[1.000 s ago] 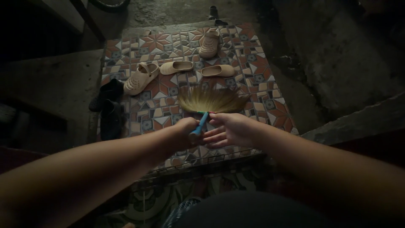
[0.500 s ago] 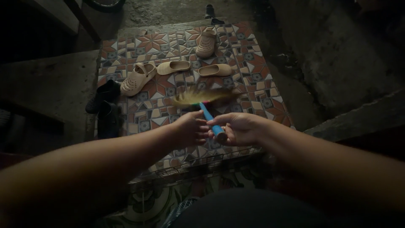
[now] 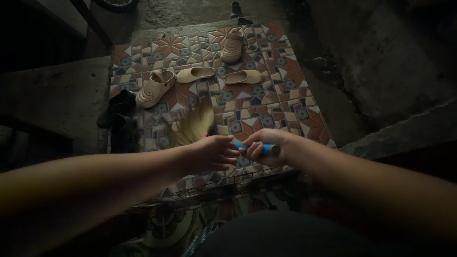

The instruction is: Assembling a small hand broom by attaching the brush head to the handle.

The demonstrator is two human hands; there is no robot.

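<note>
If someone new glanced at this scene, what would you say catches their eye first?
Probably the two hands meeting at the centre: the right hand is closed around a blue broom handle, and the left hand touches its other end, with blurred straw bristles fanning out beyond. Next, the bright patterned tile floor, with pale sandals lying at its far side.

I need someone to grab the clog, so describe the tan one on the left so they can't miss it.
On the patterned tile floor, four pale shoes lie in a loose cluster. The clog is leftmost, beside the dark shoes at the tiles' edge. Unlike the flat slippers, it is bulky with a heel strap.
</note>
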